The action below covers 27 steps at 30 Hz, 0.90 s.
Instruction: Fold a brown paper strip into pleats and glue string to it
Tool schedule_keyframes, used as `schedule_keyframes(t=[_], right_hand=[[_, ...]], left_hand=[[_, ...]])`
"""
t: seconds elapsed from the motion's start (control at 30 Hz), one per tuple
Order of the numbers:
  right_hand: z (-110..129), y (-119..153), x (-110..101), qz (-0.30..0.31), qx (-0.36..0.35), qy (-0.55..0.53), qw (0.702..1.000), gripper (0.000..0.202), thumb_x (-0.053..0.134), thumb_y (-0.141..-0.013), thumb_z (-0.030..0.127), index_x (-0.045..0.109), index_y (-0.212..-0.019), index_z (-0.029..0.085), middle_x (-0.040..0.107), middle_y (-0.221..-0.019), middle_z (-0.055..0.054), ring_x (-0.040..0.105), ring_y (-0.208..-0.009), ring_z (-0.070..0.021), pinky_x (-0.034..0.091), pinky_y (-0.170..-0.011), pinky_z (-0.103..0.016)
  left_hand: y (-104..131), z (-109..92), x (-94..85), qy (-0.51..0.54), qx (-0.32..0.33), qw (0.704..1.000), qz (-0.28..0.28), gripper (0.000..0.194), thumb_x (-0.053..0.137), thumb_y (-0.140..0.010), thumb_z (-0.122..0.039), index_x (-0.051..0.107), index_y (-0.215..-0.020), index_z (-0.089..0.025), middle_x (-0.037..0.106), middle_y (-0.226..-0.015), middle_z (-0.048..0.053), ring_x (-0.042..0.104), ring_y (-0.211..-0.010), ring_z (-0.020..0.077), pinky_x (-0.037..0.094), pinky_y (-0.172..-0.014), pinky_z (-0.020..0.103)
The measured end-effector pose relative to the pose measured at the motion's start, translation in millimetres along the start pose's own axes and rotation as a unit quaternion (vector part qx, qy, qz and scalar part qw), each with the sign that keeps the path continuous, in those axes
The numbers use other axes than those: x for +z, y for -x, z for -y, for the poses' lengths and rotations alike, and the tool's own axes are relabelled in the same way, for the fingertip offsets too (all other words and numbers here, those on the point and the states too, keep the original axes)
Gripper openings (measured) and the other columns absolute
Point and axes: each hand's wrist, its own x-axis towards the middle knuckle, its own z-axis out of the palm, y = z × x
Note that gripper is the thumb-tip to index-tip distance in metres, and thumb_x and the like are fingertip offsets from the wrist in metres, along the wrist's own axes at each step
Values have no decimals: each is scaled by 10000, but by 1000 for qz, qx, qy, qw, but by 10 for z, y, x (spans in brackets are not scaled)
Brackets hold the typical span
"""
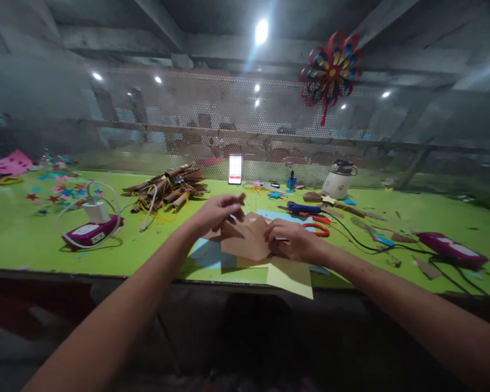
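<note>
Left hand [218,213]: raised just above the brown paper piece [247,237], fingers curled with fingertips drawn together in a near-closed grip; whether it pinches the paper's upper left edge cannot be told.

Brown paper piece: lies flat near the front edge of the green bench [20,234], on top of a blue sheet [206,253] and a yellow sheet [292,275]. Long axis runs left to right; a point faces the far side.

Right hand [292,239]: palm down, fingers bent and loosely closed, pressing the paper's right edge.

Red-handled scissors [318,226] lie just beyond the right hand. A white jar [338,181] stands farther back; contents not visible.
</note>
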Motion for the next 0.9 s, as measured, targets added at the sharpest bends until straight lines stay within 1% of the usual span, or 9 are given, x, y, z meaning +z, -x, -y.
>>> schedule_keyframes(t=[0.07, 0.17, 0.37, 0.5, 0.57, 0.63, 0.7, 0.77, 0.9], right_hand=[[5, 96, 14, -16, 0, -16, 1000, 133, 502, -827, 77, 574, -777, 176, 614, -879, -70, 567, -889, -158, 485, -762, -291], [-7, 278, 58, -29, 6, -21, 999, 125, 502, -853, 108, 573, -787, 187, 624, -902, -71, 576, -895, -159, 486, -766, -293], [95, 496, -2, -30, 59, -48, 997, 123, 500, -847, 114, 596, -833, 189, 632, -965, -80, 574, -972, -186, 480, -819, -338], [250, 289, -79, -53, 137, -65, 987, 232, 535, -834, 193, 594, -1057, 220, 618, -1091, -79, 556, -1036, -202, 456, -877, -365], [287, 59, -25, -13, 170, -81, 982, 417, 574, -815, 253, 512, -1227, 244, 575, -1205, -80, 547, -1053, -202, 464, -854, -347], [278, -192, 82, 25, 174, -84, 981, 554, 599, -789, 255, 436, -1316, 212, 626, -1123, -85, 574, -973, -195, 468, -800, -321], [235, -391, 174, 79, 178, -76, 978, 481, 583, -799, 261, 502, -1265, 170, 683, -889, -60, 593, -790, -172, 457, -682, -282], [180, -483, 180, 129, 160, -67, 976, 307, 526, -843, 275, 628, -1112, 171, 682, -797, -46, 566, -667, -141, 418, -607, -252], [77, -337, -111, 193, 149, -35, 969, 276, 480, -875, 279, 710, -813, 139, 668, -690, -45, 510, -567, -113, 362, -555, -236]], left_hand=[[71, 57, 67, -82, -31, 993, 75, 293, 536, -820, -341, 606, -996, -118, 682, -826, 68, 587, -629, 122, 436, -568, 223], [183, 147, 112, -193, -1, 973, 125, 326, 548, -810, -320, 623, -1083, -158, 691, -968, 65, 606, -780, 151, 443, -659, 231], [426, 315, 104, -243, 43, 962, 117, 353, 516, -847, -394, 637, -1126, -215, 644, -1155, 54, 599, -982, 180, 433, -831, 261], [544, 372, 142, -224, 41, 972, 61, 373, 481, -871, -382, 625, -1150, -180, 644, -1151, 81, 603, -992, 186, 441, -850, 276], [570, 370, 163, -237, 42, 969, 50, 363, 479, -875, -356, 618, -1159, -178, 657, -1125, 80, 614, -964, 183, 448, -835, 278], [588, 355, 169, -263, 62, 961, 50, 341, 479, -879, -328, 615, -1160, -189, 670, -1098, 68, 619, -938, 174, 445, -821, 269], [612, 340, 157, -292, 90, 951, 46, 323, 475, -887, -307, 610, -1161, -204, 677, -1070, 58, 617, -921, 163, 437, -811, 255], [653, 336, 131, -328, 107, 937, 46, 304, 463, -897, -307, 621, -1138, -210, 681, -1014, 58, 611, -881, 154, 431, -781, 243], [751, 383, 102, -405, 115, 906, 37, 307, 426, -916, -348, 680, -996, -195, 618, -883, 68, 562, -786, 144, 408, -699, 231]])
